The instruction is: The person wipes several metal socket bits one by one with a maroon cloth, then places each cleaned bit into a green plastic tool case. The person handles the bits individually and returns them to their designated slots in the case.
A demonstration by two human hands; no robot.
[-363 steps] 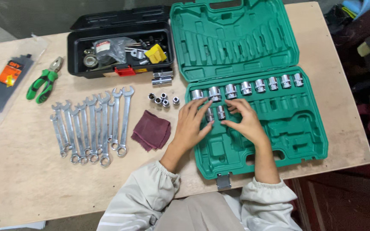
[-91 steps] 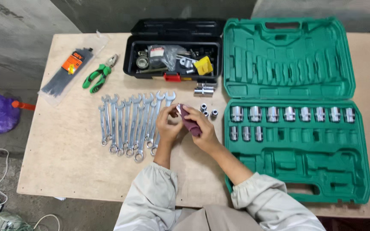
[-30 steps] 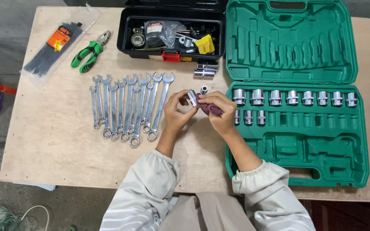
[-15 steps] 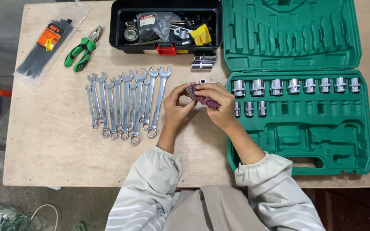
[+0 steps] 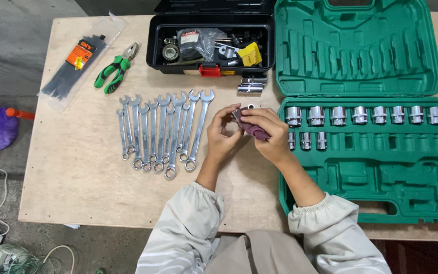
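While both hands stay together just left of the green case point(image 5: 363, 203), I see little has moved in the last half second: the left hand point(image 5: 222, 136) pinches a small socket point(image 5: 237, 113) at its fingertips, and the right hand point(image 5: 268, 133) is closed on the maroon cloth point(image 5: 254, 130), pressed against that socket. Twelve seconds ago both hands were over the case's lower row; three small sockets point(image 5: 305, 140) sit there now. I judge this piece is being wiped above the surface point(image 5: 77, 177), beside the wrenches point(image 5: 163, 132), and is not yet seated
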